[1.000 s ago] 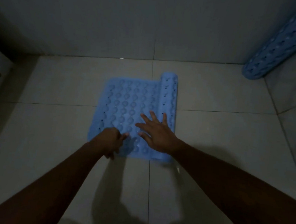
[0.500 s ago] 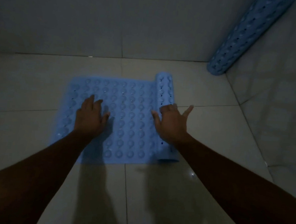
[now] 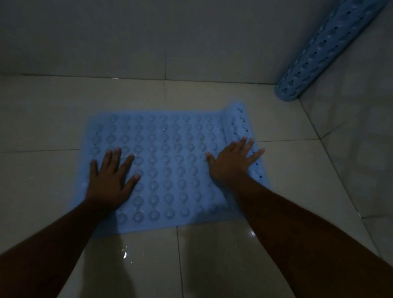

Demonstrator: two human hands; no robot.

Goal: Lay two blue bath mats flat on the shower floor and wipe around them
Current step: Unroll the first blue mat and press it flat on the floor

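A blue bath mat (image 3: 166,167) with rows of round suction cups lies almost fully unrolled on the tiled shower floor. Its right edge still curls up slightly. My left hand (image 3: 112,179) presses flat on the mat's left part, fingers spread. My right hand (image 3: 232,161) lies flat on the curled right edge, fingers apart. A second blue mat (image 3: 323,50), rolled into a tube, leans in the back right corner against the wall.
Pale glossy floor tiles (image 3: 207,264) surround the mat, with wet glints in front of it. A grey tiled wall (image 3: 152,31) stands behind and another wall (image 3: 370,148) closes the right side.
The mat has unrolled further to the right, and the roll is nearly gone. My right hand followed the roll rightward; my left hand stayed flat on the left part. The view shifted left.
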